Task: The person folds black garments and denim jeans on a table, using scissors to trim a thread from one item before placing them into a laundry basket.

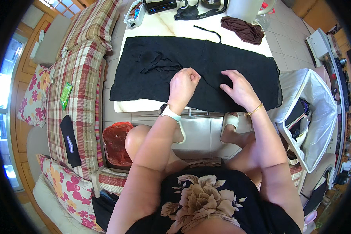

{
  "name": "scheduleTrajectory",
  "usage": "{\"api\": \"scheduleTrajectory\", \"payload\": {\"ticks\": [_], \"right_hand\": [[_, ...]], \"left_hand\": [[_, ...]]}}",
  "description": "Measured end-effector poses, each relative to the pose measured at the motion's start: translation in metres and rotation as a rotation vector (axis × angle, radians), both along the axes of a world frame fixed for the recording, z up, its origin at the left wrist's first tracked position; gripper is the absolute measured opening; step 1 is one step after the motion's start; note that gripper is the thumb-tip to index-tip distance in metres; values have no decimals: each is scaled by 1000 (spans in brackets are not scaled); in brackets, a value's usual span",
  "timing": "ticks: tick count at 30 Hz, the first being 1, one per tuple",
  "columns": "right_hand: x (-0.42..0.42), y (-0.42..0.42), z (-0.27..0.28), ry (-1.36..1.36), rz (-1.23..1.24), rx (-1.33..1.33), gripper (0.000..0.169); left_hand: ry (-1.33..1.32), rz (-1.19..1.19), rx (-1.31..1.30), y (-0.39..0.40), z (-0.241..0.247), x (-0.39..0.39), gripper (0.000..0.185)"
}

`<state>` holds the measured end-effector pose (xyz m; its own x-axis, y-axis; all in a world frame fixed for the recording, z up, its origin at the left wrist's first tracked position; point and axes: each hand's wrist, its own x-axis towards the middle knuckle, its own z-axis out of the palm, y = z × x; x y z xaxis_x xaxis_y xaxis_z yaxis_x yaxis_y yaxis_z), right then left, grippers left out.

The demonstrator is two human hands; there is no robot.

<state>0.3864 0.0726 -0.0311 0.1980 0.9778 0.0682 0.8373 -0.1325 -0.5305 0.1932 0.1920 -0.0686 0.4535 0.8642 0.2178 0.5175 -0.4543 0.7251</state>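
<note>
A thin black garment or cloth [245,64] lies spread across a white marbled table [169,27]. Its left half is rumpled into creases that run towards my left hand [183,87]. The thumb and forefinger of that hand pinch together at a thin black cord [209,83], which trails right over the fabric. My right hand [239,87] is held over the right half with thumb and fingers apart and nothing between them. Another thin black tie [210,30] sticks out past the cloth's far edge onto the tabletop.
At the table's far side are a white tray [134,20] of small items, a black device [161,6], a bundled brown cloth [242,29] and a white pitcher [242,10]. A lined fabric hamper [318,96] stands right; a red-lined bin [117,143] and plaid sofa [79,70] are left.
</note>
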Motion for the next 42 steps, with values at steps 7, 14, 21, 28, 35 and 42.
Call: {"api": "scheduleTrajectory", "payload": {"ticks": [7,14,21,28,35,42], "right_hand": [[5,-3,-2,-132,58,-37,36],[15,-8,-11,-170,66,-37,33],[8,-6,-10,-193,89,-17,34],[7,-7,-10,-184,70,16,32],[16,-14,-12,-180,102,-14,31],[24,-18,-11,-162,119,-47,29]], "left_hand": [[-246,26,-248,4,32,-15,13],[-39,256,27,12,74,-157,16],[712,533,-22,-23,22,-364,31],[21,146,-24,-5,72,-141,17],[140,-11,-122,7,46,-14,18],[211,9,-198,10,26,1,23]]}}
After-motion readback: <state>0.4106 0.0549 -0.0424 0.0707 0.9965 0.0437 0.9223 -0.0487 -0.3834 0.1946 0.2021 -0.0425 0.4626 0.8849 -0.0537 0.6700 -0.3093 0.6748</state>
